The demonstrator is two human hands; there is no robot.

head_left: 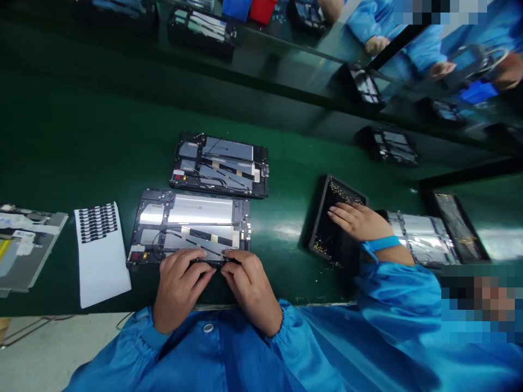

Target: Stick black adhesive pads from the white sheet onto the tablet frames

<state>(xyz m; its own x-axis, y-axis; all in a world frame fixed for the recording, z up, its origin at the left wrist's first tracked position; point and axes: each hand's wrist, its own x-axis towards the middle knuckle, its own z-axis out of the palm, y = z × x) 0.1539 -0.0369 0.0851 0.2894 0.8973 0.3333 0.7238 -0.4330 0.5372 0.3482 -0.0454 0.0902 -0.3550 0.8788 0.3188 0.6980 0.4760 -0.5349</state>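
An opened tablet (200,209), its silver battery, black ribbon cables and thin wires exposed, lies in front of me on the green bench. My left hand (182,286) is closed at its near long edge, thumb and fingertips pressed together. Close beside it, my right hand (251,286) is also closed in a pinch at the same edge. Both sets of fingertips touch the edge, but whatever small part they pinch is hidden. Just beyond lies a second opened tablet (223,163) of the same build.
Left are a white sheet (102,272) with black stickers and a grey panel (30,250). At right, a co-worker's hand (359,220) reaches into a black tray (318,218) of small gold-coloured parts. More opened units (429,237) lie beyond. A raised shelf (261,71) crosses the back.
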